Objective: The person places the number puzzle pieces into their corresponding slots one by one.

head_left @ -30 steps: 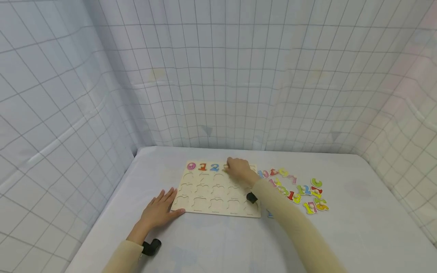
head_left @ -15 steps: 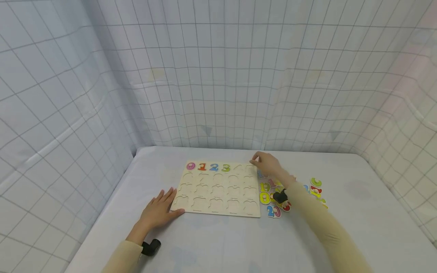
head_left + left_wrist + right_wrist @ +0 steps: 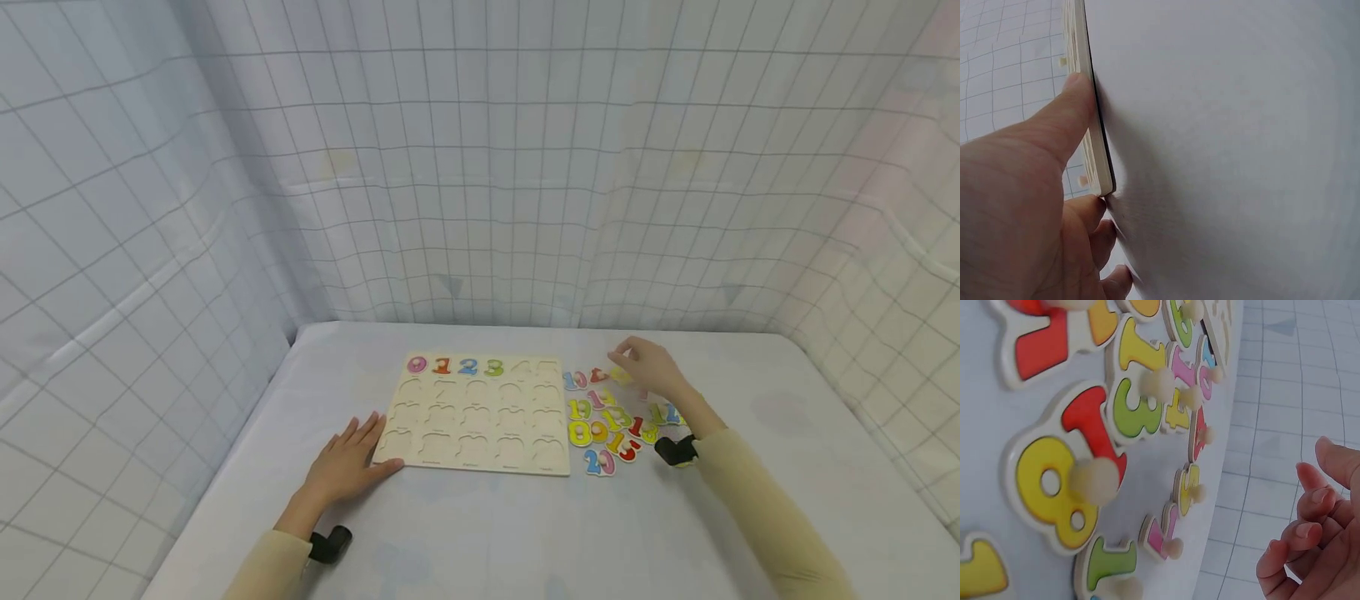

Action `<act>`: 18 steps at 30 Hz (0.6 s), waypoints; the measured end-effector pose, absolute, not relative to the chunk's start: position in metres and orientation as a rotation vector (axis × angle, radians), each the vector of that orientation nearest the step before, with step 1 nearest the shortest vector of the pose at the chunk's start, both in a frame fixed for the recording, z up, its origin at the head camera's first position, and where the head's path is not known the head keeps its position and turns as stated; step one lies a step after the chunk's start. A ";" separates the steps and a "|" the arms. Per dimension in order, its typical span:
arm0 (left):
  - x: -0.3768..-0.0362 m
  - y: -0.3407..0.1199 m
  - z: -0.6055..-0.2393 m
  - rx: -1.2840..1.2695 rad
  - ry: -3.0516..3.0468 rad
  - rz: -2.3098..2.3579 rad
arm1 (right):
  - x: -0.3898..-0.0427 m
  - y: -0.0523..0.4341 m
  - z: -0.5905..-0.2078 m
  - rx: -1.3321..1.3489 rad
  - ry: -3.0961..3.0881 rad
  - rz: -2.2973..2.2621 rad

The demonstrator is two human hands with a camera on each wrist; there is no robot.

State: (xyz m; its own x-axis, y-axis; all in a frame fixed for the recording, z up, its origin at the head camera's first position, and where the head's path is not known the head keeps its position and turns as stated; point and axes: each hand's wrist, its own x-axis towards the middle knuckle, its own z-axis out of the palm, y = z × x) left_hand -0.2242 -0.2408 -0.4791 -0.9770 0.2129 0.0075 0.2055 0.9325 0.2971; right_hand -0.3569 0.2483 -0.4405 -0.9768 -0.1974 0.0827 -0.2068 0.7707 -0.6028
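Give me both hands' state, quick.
Left hand: open, resting flat against the puzzle board.
Right hand: open, holds nothing, over the loose number pieces.

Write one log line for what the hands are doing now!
left hand: flat, steadying puzzle board | right hand: empty, over loose number pieces

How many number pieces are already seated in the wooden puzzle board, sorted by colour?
pink 0: 1
orange 1: 1
blue 2: 1
green 3: 1
Total: 4
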 end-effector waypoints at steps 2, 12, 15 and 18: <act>-0.224 -0.240 -0.479 0.332 3.062 0.462 | -0.351 0.258 -0.443 0.309 -2.949 1.005; -0.226 -0.239 -0.480 0.333 3.057 0.460 | -0.324 0.295 -0.445 0.268 -2.904 0.954; -0.226 -0.240 -0.481 0.332 3.058 0.460 | -0.316 0.303 -0.445 0.249 -2.915 0.971; -0.227 -0.242 -0.483 0.338 3.065 0.455 | -0.310 0.309 -0.445 0.225 -2.923 0.974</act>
State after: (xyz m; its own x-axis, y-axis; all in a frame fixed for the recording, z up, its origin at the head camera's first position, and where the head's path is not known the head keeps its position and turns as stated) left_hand -0.2268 -0.2420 -0.4827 -0.9762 0.2169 0.0074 0.2097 0.9338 0.2900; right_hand -0.3096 0.3086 -0.4453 -0.9880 -0.1212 0.0953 -0.1541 0.7907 -0.5925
